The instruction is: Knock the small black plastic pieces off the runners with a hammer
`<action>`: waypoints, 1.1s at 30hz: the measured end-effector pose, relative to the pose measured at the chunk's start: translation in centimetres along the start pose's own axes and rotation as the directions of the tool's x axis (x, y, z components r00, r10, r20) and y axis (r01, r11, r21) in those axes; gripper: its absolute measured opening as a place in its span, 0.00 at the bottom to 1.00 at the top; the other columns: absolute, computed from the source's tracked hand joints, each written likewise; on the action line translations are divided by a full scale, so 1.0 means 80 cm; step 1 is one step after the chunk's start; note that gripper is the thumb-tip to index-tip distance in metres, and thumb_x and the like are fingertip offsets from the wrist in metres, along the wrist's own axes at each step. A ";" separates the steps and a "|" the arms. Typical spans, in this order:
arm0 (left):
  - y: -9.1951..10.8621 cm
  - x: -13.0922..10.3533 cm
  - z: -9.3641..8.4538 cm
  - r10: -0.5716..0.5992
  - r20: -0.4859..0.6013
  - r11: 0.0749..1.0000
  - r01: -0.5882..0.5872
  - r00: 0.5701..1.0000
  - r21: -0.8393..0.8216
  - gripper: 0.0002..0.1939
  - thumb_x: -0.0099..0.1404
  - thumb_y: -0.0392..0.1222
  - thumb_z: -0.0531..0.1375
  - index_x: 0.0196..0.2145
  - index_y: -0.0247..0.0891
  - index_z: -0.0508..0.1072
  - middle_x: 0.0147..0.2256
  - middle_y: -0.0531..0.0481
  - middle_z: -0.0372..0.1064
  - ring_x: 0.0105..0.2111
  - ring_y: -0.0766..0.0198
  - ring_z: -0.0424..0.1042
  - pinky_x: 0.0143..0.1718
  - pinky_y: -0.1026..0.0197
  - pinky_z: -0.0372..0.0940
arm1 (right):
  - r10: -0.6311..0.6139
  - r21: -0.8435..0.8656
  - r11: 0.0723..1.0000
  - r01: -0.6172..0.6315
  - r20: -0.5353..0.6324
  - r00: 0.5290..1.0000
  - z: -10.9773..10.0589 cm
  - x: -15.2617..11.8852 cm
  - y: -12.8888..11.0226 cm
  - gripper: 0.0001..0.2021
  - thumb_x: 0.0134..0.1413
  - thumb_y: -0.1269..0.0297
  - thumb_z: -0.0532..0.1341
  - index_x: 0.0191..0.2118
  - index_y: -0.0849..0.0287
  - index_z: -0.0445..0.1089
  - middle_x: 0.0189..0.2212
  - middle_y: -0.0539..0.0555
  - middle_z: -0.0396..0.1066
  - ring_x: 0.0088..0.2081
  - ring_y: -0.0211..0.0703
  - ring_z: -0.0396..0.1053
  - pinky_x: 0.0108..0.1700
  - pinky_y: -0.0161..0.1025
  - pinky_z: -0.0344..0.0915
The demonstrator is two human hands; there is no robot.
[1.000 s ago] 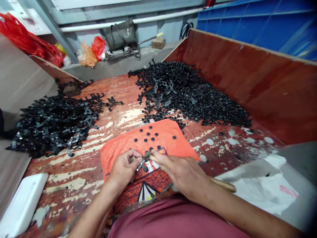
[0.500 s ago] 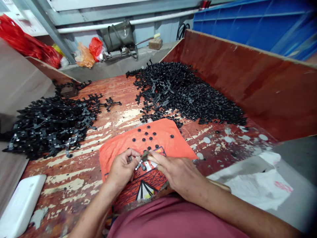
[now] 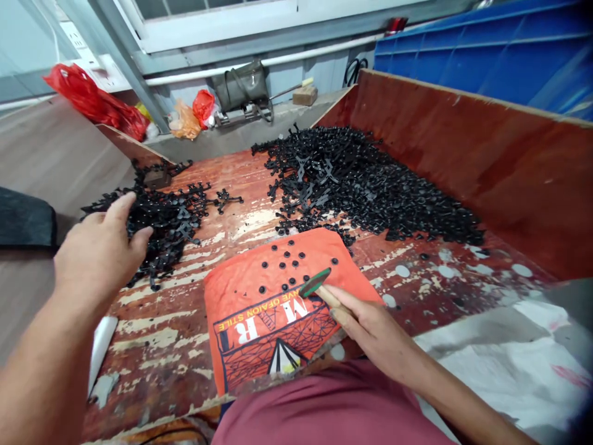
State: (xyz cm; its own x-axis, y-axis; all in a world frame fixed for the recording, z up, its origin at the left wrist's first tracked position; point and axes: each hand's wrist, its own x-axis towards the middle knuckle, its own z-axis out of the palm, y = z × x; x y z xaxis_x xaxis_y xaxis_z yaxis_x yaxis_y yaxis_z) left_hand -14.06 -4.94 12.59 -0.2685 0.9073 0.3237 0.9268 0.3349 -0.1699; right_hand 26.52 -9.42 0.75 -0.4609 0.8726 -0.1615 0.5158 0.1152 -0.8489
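Observation:
My left hand (image 3: 99,247) is raised over the pile of black linked parts (image 3: 169,225) at the left, its thumb and fingers apart, nothing visible in it. My right hand (image 3: 370,318) grips the wooden handle of a tool (image 3: 315,282) with a flat green head. The tool's head is above an orange printed cloth (image 3: 250,278), which lies at the near middle of the table. Several small black round pieces (image 3: 282,265) are spread on the cloth.
A large heap of black parts (image 3: 343,173) lies at the back right, beside a reddish board wall (image 3: 463,142). A blue crate (image 3: 486,55) stands behind it. White sheeting (image 3: 500,352) is at the right, a white object (image 3: 102,346) at the left.
My left hand has left the cloth and the small linked part, moving to the left pile with its fingers now apart. My right hand still holds the tool, whose green head now shows. The view has shifted.

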 end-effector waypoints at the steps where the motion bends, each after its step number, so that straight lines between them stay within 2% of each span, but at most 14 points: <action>1: 0.009 -0.011 0.008 0.012 -0.014 1.000 -0.012 1.000 0.005 0.29 0.67 0.52 0.56 0.63 0.38 0.64 0.40 0.41 0.72 0.40 0.48 0.72 0.42 0.43 0.69 | -0.002 -0.004 1.000 0.002 0.006 1.000 0.002 -0.001 0.000 0.22 0.70 0.57 0.49 0.66 0.45 0.60 0.62 0.47 0.65 0.63 0.45 0.62 0.63 0.46 0.59; 2: 0.022 -0.026 0.018 0.056 -0.024 0.998 -0.057 0.998 -0.020 0.24 0.67 0.50 0.55 0.57 0.38 0.71 0.39 0.41 0.72 0.42 0.48 0.72 0.43 0.46 0.69 | -0.002 -0.014 1.000 0.003 0.007 1.000 0.004 -0.001 -0.001 0.22 0.69 0.58 0.49 0.66 0.45 0.60 0.62 0.46 0.65 0.62 0.45 0.63 0.63 0.46 0.60; 4: 0.056 -0.064 0.045 0.197 -0.001 0.940 -0.190 0.980 -0.283 0.15 0.66 0.48 0.57 0.41 0.38 0.80 0.36 0.43 0.74 0.39 0.53 0.72 0.44 0.53 0.68 | 0.005 -0.036 0.999 -0.005 0.006 1.000 0.005 0.000 -0.002 0.22 0.69 0.58 0.49 0.66 0.44 0.59 0.62 0.46 0.65 0.61 0.45 0.64 0.62 0.46 0.61; 5: 0.074 -0.084 0.059 0.264 0.052 0.861 -0.211 0.963 -0.462 0.12 0.65 0.47 0.59 0.37 0.40 0.80 0.35 0.46 0.75 0.37 0.57 0.73 0.42 0.57 0.68 | 0.012 -0.046 0.999 -0.012 0.008 1.000 0.005 0.001 -0.002 0.22 0.69 0.58 0.49 0.66 0.43 0.59 0.62 0.46 0.65 0.61 0.46 0.65 0.62 0.46 0.62; 7: 0.109 -0.119 0.083 0.362 0.143 0.708 -0.172 0.921 -0.685 0.09 0.65 0.45 0.60 0.38 0.43 0.80 0.34 0.49 0.76 0.36 0.60 0.74 0.40 0.60 0.68 | 0.026 -0.061 0.998 -0.025 0.018 0.999 0.004 0.003 -0.004 0.22 0.69 0.58 0.49 0.66 0.43 0.59 0.61 0.46 0.66 0.60 0.46 0.66 0.61 0.47 0.62; 9: 0.134 -0.141 0.099 0.367 0.146 0.662 -0.147 0.919 -0.735 0.07 0.65 0.43 0.61 0.34 0.42 0.80 0.32 0.50 0.76 0.35 0.60 0.74 0.41 0.59 0.67 | 0.028 -0.070 0.997 -0.026 0.030 0.999 0.003 0.004 -0.006 0.22 0.69 0.58 0.49 0.66 0.43 0.59 0.61 0.46 0.66 0.60 0.47 0.65 0.60 0.47 0.63; 11: 0.147 -0.150 0.106 0.348 0.132 0.664 -0.145 0.928 -0.733 0.07 0.64 0.42 0.61 0.33 0.42 0.79 0.32 0.49 0.75 0.35 0.60 0.73 0.41 0.58 0.65 | 0.027 -0.077 0.997 -0.025 0.031 0.999 0.002 0.004 -0.007 0.22 0.69 0.59 0.50 0.66 0.43 0.60 0.61 0.47 0.66 0.60 0.47 0.66 0.59 0.47 0.64; 14: 0.149 -0.149 0.106 0.352 0.113 0.670 -0.166 0.929 -0.723 0.07 0.65 0.41 0.60 0.33 0.42 0.79 0.32 0.49 0.75 0.35 0.59 0.73 0.41 0.57 0.64 | 0.028 -0.071 0.997 -0.027 0.020 0.999 0.003 0.003 -0.007 0.22 0.68 0.60 0.52 0.65 0.44 0.61 0.60 0.49 0.68 0.58 0.49 0.68 0.57 0.48 0.66; 19: 0.144 -0.143 0.098 0.405 0.134 0.667 -0.192 0.905 -0.720 0.10 0.67 0.41 0.57 0.35 0.44 0.79 0.35 0.50 0.79 0.36 0.59 0.75 0.42 0.57 0.64 | 0.025 -0.014 1.000 -0.025 0.003 1.000 0.002 0.003 -0.009 0.22 0.67 0.61 0.54 0.64 0.44 0.62 0.58 0.50 0.70 0.57 0.50 0.70 0.56 0.49 0.67; 22: 0.145 -0.140 0.094 0.421 0.112 0.704 -0.247 0.900 -0.666 0.11 0.66 0.45 0.57 0.35 0.45 0.80 0.34 0.50 0.79 0.34 0.57 0.76 0.41 0.56 0.63 | 0.012 0.036 0.999 -0.012 0.009 1.000 -0.001 0.004 -0.014 0.22 0.65 0.64 0.55 0.63 0.44 0.64 0.58 0.50 0.70 0.57 0.50 0.69 0.58 0.49 0.66; 25: 0.147 -0.139 0.094 0.461 0.082 0.700 -0.305 0.884 -0.645 0.12 0.66 0.48 0.57 0.33 0.46 0.80 0.32 0.50 0.78 0.33 0.57 0.76 0.40 0.56 0.62 | -0.023 0.105 0.994 0.019 0.033 0.999 -0.007 0.006 -0.017 0.23 0.65 0.66 0.55 0.63 0.44 0.64 0.60 0.48 0.68 0.59 0.46 0.67 0.59 0.46 0.64; 30: 0.147 -0.140 0.107 0.447 0.058 0.646 -0.278 0.892 -0.711 0.12 0.66 0.48 0.57 0.31 0.46 0.79 0.31 0.52 0.78 0.33 0.58 0.76 0.38 0.57 0.64 | -0.082 0.154 0.985 0.083 -0.010 0.997 -0.037 0.024 -0.008 0.24 0.65 0.65 0.54 0.65 0.49 0.62 0.60 0.51 0.69 0.61 0.45 0.65 0.61 0.44 0.61; 33: 0.146 -0.141 0.114 0.390 0.036 0.611 -0.229 0.920 -0.758 0.11 0.66 0.47 0.57 0.30 0.44 0.78 0.31 0.52 0.78 0.32 0.59 0.77 0.37 0.59 0.67 | -0.111 0.010 0.993 0.114 -0.142 0.984 -0.066 0.059 0.001 0.22 0.65 0.64 0.54 0.63 0.51 0.64 0.53 0.53 0.74 0.53 0.47 0.71 0.55 0.44 0.64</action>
State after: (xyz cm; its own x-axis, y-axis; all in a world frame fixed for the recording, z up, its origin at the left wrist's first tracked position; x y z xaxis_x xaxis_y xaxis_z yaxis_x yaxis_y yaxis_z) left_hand -2.57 -8.96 -1.53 0.1049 0.9746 0.1980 0.8267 -0.1961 0.5273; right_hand 28.20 -2.79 2.59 -0.4079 0.9130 0.0069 0.4527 0.2087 -0.8669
